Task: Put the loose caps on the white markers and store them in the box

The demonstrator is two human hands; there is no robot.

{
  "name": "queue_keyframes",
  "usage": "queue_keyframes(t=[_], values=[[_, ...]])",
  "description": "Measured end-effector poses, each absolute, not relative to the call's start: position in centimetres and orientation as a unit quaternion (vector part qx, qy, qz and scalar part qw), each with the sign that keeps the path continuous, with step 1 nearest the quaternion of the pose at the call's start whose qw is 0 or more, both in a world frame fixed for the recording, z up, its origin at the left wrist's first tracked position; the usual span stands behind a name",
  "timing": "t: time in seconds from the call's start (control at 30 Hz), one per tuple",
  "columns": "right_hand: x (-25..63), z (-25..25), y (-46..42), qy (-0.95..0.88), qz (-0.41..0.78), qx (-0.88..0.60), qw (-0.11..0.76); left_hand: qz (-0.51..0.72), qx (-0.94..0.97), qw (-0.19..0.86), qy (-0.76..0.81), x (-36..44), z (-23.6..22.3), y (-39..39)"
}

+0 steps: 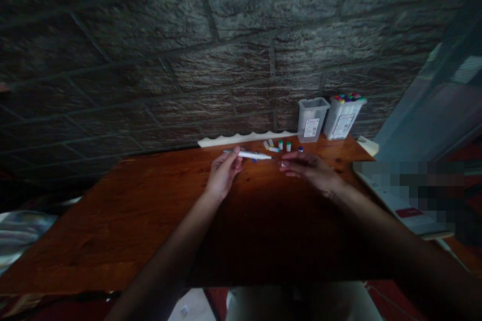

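Between the thumb and fingers of my left hand (pixel 225 173) is a white marker (pixel 254 155), held level above the table, its bare tip toward the right. My right hand (pixel 311 170) pinches a small white marker cap (pixel 283 164) just right of that tip, apart from it. Several loose caps lie or stand behind the hands, among them a green-topped cap (pixel 280 145), a second green-topped cap (pixel 288 146) and a blue-topped cap (pixel 300 149). A bit of blue (pixel 255 160) shows under the marker; what it belongs to is partly hidden.
At the back right of the wooden table (pixel 150 210) stand a clear plastic box (pixel 312 120) and a box full of colored markers (pixel 343 118). A white wavy-edged strip (pixel 244 138) runs along the stone-patterned wall (pixel 241 60). A flat board (pixel 410 210) is at the right edge.
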State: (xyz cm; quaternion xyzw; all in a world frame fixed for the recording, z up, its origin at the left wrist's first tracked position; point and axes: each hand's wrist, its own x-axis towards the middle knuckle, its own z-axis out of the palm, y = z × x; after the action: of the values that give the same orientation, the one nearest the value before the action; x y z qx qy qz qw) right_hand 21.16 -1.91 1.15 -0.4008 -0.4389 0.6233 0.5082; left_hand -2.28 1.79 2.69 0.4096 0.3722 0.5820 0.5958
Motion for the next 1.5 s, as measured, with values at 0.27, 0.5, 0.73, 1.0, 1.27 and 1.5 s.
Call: queue_keyframes(t=[0.27,0.5,0.73,1.0,1.27,1.5], values=[[20.8,1.7,-2.3,-0.425,0.642,-0.367,0.522,0.576,0.428,0.595,0.363,-2.0,2.9,1.5],[20.4,1.5,-2.4,-0.443,0.635,-0.378,0.507,0.571,0.458,0.576,0.363,-1.9,2.4,1.5],[20.1,1.0,-2.3,-0.468,0.628,-0.39,0.485,0.55,0.51,0.57,0.336,-1.6,2.1,1.1],[19.6,0.7,-2.9,-0.528,0.628,-0.377,0.428,0.504,0.563,0.573,0.317,-2.0,1.8,1.0],[19.3,0.8,-3.3,-0.631,0.565,-0.373,0.378,0.423,0.652,0.507,0.373,-1.0,2.2,-0.2],[19.6,0.8,-3.2,-0.583,0.576,-0.414,0.395,0.518,0.576,0.49,0.399,-1.5,1.8,1.0]])
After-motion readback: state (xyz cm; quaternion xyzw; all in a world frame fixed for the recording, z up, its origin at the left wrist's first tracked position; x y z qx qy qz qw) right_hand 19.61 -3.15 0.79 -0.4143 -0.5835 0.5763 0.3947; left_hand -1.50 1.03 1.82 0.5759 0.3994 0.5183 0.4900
